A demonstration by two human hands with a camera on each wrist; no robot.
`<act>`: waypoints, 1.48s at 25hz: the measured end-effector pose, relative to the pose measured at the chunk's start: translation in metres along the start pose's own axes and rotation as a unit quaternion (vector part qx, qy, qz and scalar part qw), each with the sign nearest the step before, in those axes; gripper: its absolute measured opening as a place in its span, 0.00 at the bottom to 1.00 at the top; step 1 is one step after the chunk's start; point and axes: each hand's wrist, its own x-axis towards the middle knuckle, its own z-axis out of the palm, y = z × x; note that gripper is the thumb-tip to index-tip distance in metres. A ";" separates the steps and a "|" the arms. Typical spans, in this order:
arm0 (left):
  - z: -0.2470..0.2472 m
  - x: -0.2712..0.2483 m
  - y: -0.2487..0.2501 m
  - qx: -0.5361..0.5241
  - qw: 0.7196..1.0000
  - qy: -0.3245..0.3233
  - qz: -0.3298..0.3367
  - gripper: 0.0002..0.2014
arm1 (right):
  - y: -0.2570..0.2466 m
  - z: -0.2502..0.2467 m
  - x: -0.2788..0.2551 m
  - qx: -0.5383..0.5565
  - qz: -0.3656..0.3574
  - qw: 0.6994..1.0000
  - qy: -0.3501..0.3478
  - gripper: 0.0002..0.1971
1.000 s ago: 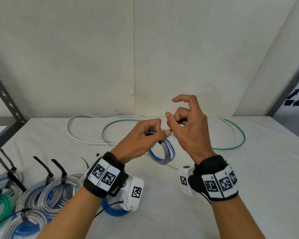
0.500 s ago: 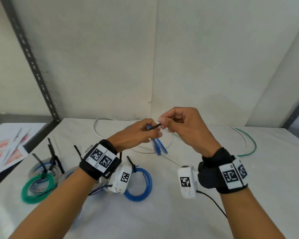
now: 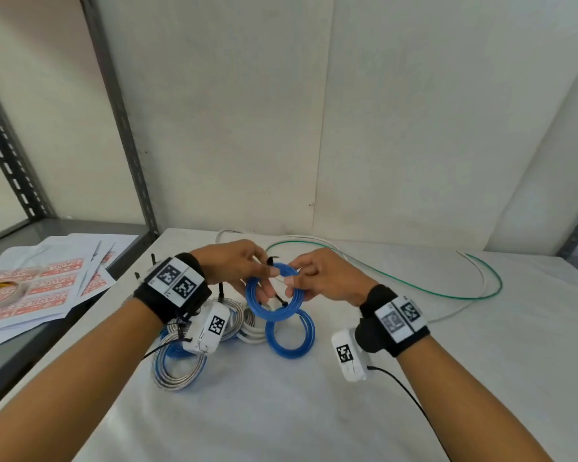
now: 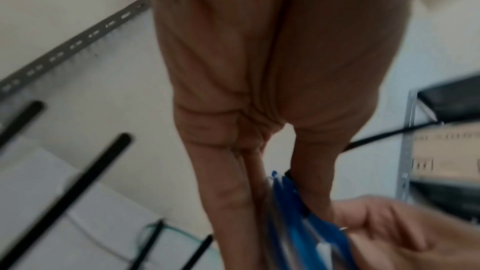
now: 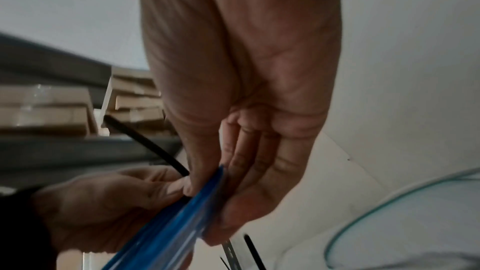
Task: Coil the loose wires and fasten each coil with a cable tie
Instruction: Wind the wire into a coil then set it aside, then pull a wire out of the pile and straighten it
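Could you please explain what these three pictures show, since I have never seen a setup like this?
No machine here: a person works with two bare hands, with cameras strapped to the head and both wrists. The wide picture comes from the head camera, looking down at a white table. The other two look along each hand from the wrist, so they are close and blurry.

The left hand and right hand together hold a blue wire coil above the table, with a black cable tie around it. Both hands pinch the coil.

On the table lie finished coils, among them a blue one and a grey one, and behind them loose white wire and green wire. Printed sheets lie to the left.
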 end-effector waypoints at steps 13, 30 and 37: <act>0.046 0.103 0.042 0.224 0.970 0.077 0.058 0.08 | 0.108 -0.067 0.010 -0.265 0.198 0.915 0.230 0.16; 0.011 0.167 0.066 0.218 0.889 0.302 0.268 0.13 | 0.042 -0.162 -0.027 0.043 -0.146 0.858 0.491 0.06; -0.009 0.144 0.060 0.241 0.929 0.219 0.177 0.23 | 0.093 -0.161 -0.016 0.222 -0.016 0.710 0.668 0.10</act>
